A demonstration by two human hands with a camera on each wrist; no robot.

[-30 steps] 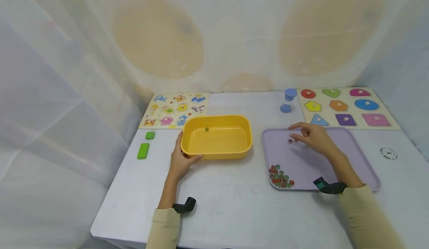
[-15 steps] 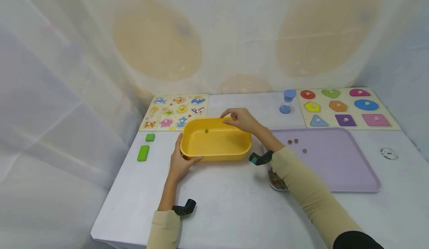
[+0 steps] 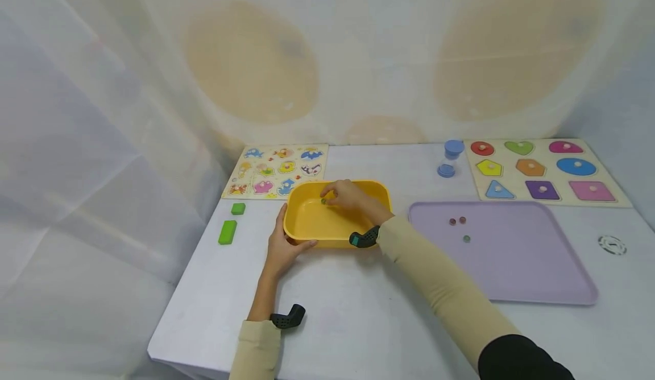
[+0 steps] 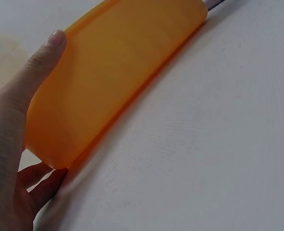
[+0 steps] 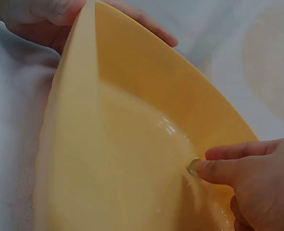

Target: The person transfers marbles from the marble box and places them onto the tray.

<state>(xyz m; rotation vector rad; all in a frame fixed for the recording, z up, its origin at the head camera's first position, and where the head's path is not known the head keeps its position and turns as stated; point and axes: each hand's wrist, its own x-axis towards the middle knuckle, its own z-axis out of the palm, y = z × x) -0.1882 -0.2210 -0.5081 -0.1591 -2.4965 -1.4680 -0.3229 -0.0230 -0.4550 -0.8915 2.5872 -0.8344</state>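
Observation:
My left hand [image 3: 281, 252] grips the left end of a yellow plastic basin [image 3: 302, 236], thumb along its near side. In the left wrist view its fingers [image 4: 42, 180] curl under the corner of the basin. My right hand [image 3: 348, 194] reaches down inside the basin and pinches a small green glass marble [image 5: 194, 166] between thumb and forefinger, low over the basin floor. On the lilac tray [image 3: 517, 266] to the right lie two reddish-brown marbles [image 3: 452, 221] and one green marble [image 3: 467, 239]. The right sleeve hides the tray's near left corner.
Behind the basin lies a sea-animal puzzle board [image 3: 278, 169], with two green blocks [image 3: 227, 232] in front. A shape puzzle board [image 3: 542, 169] and a blue-capped hourglass-like object [image 3: 450, 158] stand behind the tray. A black-and-white disc [image 3: 612, 244] lies far right.
My right hand has moved left from above the tray into the basin and come to the green marble there. My left hand keeps its grip on the basin. The view has shifted slightly.

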